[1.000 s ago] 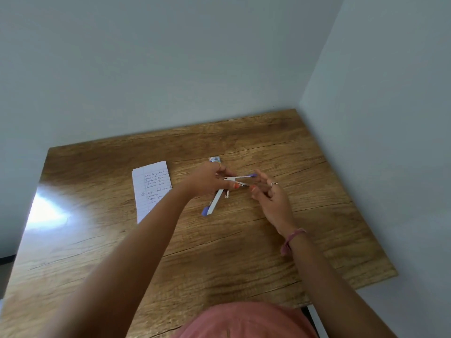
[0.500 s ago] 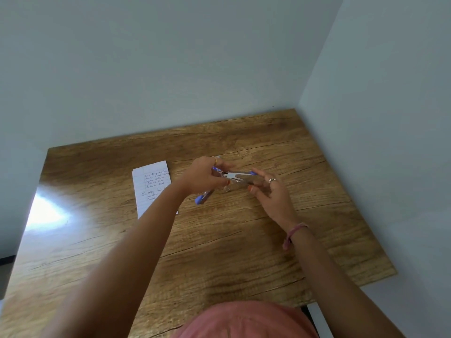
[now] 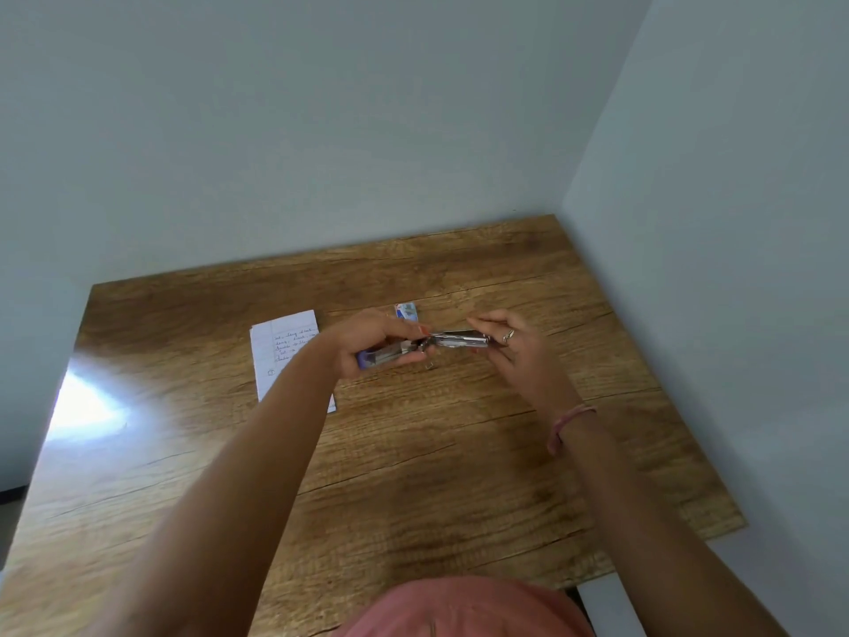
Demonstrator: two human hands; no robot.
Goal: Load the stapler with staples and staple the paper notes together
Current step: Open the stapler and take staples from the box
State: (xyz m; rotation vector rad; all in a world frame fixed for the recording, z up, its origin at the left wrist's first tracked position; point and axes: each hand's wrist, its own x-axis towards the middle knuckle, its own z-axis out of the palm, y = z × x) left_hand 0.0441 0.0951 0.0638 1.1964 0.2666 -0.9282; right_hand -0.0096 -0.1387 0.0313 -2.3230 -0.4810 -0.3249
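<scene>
I hold a small metal stapler [image 3: 452, 338] with a purple end, swung wide open, above the middle of the wooden table [image 3: 413, 452]. My left hand [image 3: 372, 340] grips its purple-tipped half. My right hand [image 3: 514, 347] holds the other metal half by the fingertips. A small staple box [image 3: 406, 311] lies on the table just behind my left hand. The white handwritten paper notes [image 3: 287, 347] lie to the left, partly hidden by my left forearm. A tiny metal piece [image 3: 429, 365] lies on the table under the stapler.
The table stands in a corner, with walls [image 3: 712, 223] close behind and to the right. A bright glare patch [image 3: 87, 406] sits on the table's left side. My pink clothing [image 3: 464, 609] shows at the bottom edge.
The stapler has been lifted and spread out flatter between my hands. My left hand has slid down onto the purple end, uncovering the staple box behind it. My right hand has shifted right.
</scene>
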